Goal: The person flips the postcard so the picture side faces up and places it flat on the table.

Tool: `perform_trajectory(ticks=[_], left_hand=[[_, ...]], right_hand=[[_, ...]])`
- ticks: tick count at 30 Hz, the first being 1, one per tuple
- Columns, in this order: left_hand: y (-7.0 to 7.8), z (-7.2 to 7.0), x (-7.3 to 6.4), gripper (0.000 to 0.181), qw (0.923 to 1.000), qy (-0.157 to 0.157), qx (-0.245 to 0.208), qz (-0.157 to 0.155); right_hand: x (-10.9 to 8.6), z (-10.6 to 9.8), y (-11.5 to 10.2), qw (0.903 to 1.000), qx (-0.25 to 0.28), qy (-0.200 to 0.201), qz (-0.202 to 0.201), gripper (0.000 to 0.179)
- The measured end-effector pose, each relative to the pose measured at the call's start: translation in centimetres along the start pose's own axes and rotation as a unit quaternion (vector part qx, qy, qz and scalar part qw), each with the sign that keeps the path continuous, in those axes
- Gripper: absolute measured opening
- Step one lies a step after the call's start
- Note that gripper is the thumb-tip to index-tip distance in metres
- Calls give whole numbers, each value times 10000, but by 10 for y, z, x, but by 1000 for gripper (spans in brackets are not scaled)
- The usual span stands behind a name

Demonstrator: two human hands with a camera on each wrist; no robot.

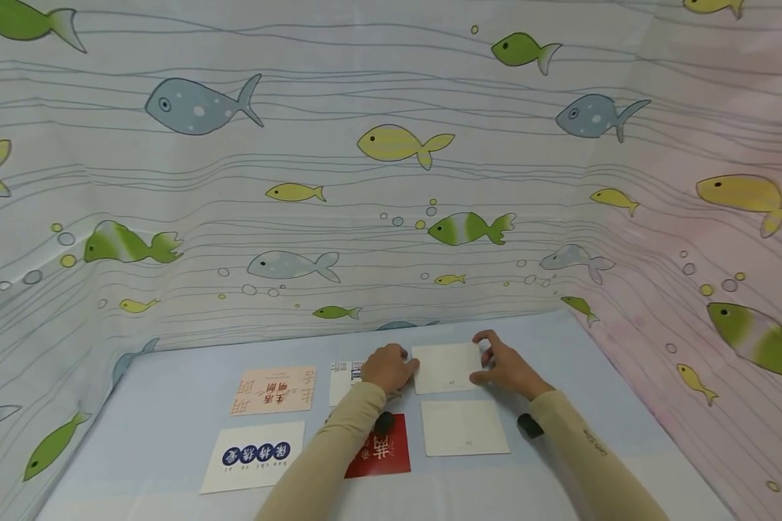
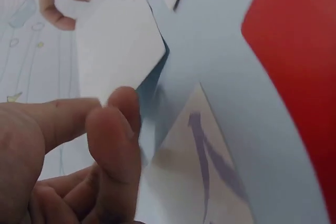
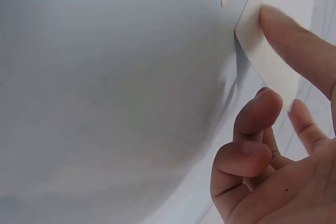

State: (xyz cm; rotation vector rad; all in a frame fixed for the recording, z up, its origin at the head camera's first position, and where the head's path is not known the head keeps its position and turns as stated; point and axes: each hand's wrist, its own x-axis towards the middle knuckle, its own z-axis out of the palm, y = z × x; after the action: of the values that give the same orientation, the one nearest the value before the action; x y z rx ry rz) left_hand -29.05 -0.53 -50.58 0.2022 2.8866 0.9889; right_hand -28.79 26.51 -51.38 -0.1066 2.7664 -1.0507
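Note:
A white card (image 1: 446, 367), its face blank but for a tiny mark, is held slightly raised at the back right of the group; a shadow shows under its edge. My left hand (image 1: 387, 369) pinches its left edge between thumb and curled fingers. At its right edge, my right hand (image 1: 510, 370) has the thumb (image 3: 273, 19) on the card and a fingertip at the far corner, the other fingers curled loosely. Under the left wrist, a white card with dark print (image 1: 344, 380) and a red card with white characters (image 1: 391, 450) are partly hidden.
Another blank-faced white card (image 1: 464, 428) lies just nearer. On the left are a pink card with red characters (image 1: 275, 391) and a white card with blue circles (image 1: 254, 457). A fish-patterned curtain (image 1: 391, 217) stands behind the pale blue table (image 1: 150, 405).

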Motion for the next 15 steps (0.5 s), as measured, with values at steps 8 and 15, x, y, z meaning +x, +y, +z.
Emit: perform_trajectory(ticks=[8, 15], left_hand=[[4, -3, -1, 42, 9920, -282, -1207, -218], [8, -3, -2, 35, 9942, -110, -1068, -107]], right_hand=[[-3, -1, 1, 9997, 132, 96, -201, 75], [-8, -2, 1, 9990, 84, 268, -343, 75]])
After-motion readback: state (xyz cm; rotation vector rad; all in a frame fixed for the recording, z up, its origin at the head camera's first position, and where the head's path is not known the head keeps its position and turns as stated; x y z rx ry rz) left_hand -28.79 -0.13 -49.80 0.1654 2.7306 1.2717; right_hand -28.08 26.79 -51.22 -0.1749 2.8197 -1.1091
